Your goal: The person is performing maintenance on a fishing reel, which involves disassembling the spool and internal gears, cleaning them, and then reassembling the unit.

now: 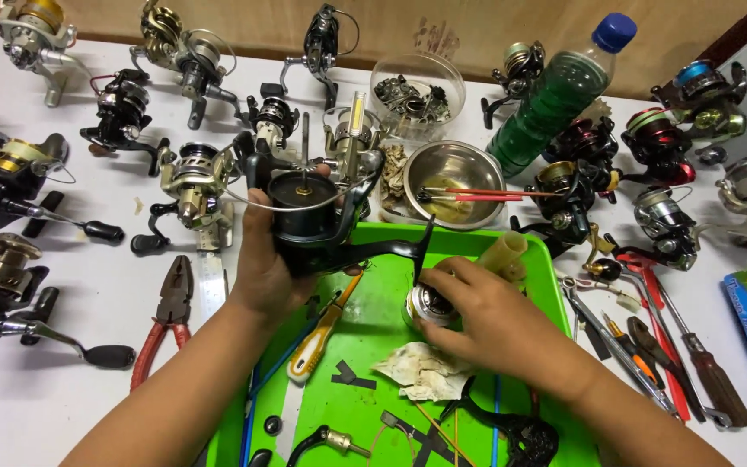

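the left hand (263, 264) is wrapped around a black fishing reel (309, 220), holding it upright above the far edge of the green tray (365, 415), with the bare shaft (305, 151) sticking up where a spool would sit. the right hand (486, 316) is down on the tray with its fingers closed around a silver spool (430, 304), which rests just right of the reel's handle. judging by this, the work is at the stage of a reel taken apart, body in one hand and spool in the other; bringing the two together would call for lifting the spool and lining its hole up with the thin shaft.

a crumpled rag (421, 370) lies just below the right hand, and a yellow-handled tool (317, 337) sits under the reel. behind the tray stand a steel bowl (453, 164) with red-handled brushes, a clear tub of parts (417, 91) and a green bottle (555, 95). red pliers (166, 316) lie left of the tray. many other reels crowd the white table (45, 398), so there is little room to set things down.
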